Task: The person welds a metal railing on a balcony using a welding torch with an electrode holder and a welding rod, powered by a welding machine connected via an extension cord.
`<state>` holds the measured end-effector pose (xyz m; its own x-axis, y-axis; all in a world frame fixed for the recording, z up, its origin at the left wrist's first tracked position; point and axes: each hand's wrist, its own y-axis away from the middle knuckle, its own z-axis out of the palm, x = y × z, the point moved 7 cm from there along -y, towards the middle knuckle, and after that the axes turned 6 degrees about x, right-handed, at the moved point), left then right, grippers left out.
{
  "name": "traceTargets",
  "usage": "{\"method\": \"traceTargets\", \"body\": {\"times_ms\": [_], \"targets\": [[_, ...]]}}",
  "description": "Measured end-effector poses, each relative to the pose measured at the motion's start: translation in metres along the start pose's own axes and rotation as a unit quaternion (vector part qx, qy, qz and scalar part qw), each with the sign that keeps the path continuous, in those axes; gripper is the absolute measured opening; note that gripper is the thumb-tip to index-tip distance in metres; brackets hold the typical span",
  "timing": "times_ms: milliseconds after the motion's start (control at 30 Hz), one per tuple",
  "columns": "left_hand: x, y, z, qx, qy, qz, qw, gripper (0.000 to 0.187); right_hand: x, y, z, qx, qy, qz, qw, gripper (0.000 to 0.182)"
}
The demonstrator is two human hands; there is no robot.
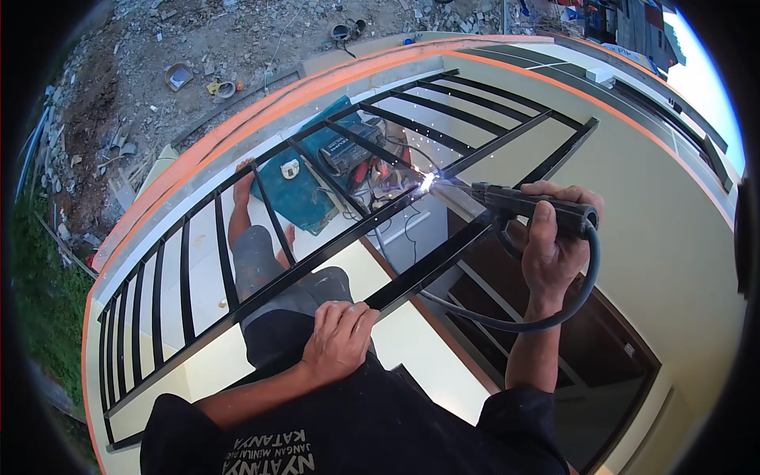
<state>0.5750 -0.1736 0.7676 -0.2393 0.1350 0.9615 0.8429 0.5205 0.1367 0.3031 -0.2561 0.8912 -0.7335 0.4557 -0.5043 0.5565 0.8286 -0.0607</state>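
My right hand (558,245) is wrapped around the black handle of a welding electrode holder (538,207), with a thick cable (554,318) curving down from its back end. At its front, a bright arc (428,182) throws sparks at a joint of the black metal railing frame (324,252). My left hand (342,336) is closed over the near rail of that frame, close to my body. The frame lies slantwise across the view, its several cross bars spaced along it. Glare hides the electrode tip and the weld itself.
Beyond the frame, a welding machine (348,150) sits by a teal case (297,194) with a white roll-like item (290,169) on it. An orange-edged ledge (237,115) borders rubble ground (237,47). A dark-framed door (602,324) is at lower right.
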Motion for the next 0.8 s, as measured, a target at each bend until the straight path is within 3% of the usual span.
{"method": "traceTargets", "body": {"times_ms": [67,133,167,267,800], "targets": [[-0.001,0.001,0.001,-0.001,-0.001,-0.001,1.0,0.039,-0.002,0.001,0.001,-0.003,0.005,-0.007,1.0,0.032],[0.0,0.0,0.001,0.011,-0.01,0.008,1.0,0.039,0.001,0.003,0.001,0.014,-0.036,0.07,0.997,0.031],[0.0,0.0,0.0,0.0,0.002,-0.003,1.0,0.039,-0.005,0.001,-0.003,0.012,0.014,-0.018,1.0,0.031],[0.0,0.0,0.0,0.001,-0.001,0.0,1.0,0.04,-0.009,0.003,-0.004,0.031,-0.025,0.017,0.999,0.032],[0.0,0.0,0.0,0.0,0.002,0.0,1.0,0.039,-0.002,0.003,-0.001,0.006,0.031,0.013,0.999,0.032]]}}
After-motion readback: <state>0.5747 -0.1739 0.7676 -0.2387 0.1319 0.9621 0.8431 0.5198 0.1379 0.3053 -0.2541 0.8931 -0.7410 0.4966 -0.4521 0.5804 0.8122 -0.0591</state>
